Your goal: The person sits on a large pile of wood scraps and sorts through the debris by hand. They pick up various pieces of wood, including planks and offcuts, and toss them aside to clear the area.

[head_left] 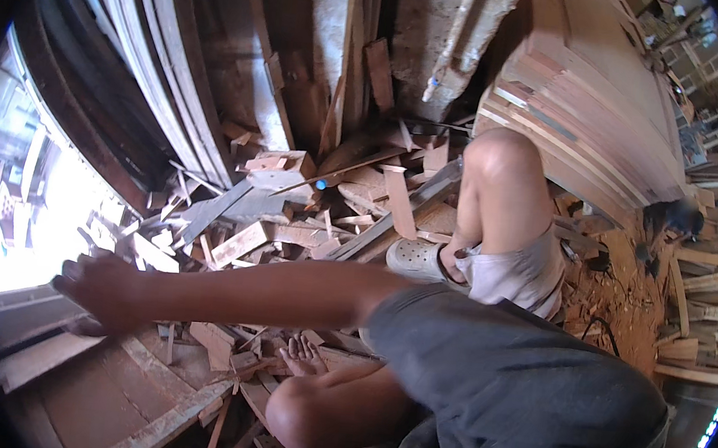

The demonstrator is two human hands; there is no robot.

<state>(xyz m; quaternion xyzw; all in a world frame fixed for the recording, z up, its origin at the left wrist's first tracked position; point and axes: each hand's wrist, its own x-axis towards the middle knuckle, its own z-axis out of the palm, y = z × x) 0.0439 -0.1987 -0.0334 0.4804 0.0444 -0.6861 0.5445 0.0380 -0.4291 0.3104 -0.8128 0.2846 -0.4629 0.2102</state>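
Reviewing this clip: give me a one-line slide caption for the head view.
A bare hand stretched toward the picture's left, among scattered wood offcuts and tall upright boards.

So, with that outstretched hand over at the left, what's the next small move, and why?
Probably settle the fingers of the outstretched hand squarely on the grey-brown board: the hand overlaps its end, but this view leaves the grip unclear, and with loose wood offcuts strewn nearby, footing for a slip looks poor.
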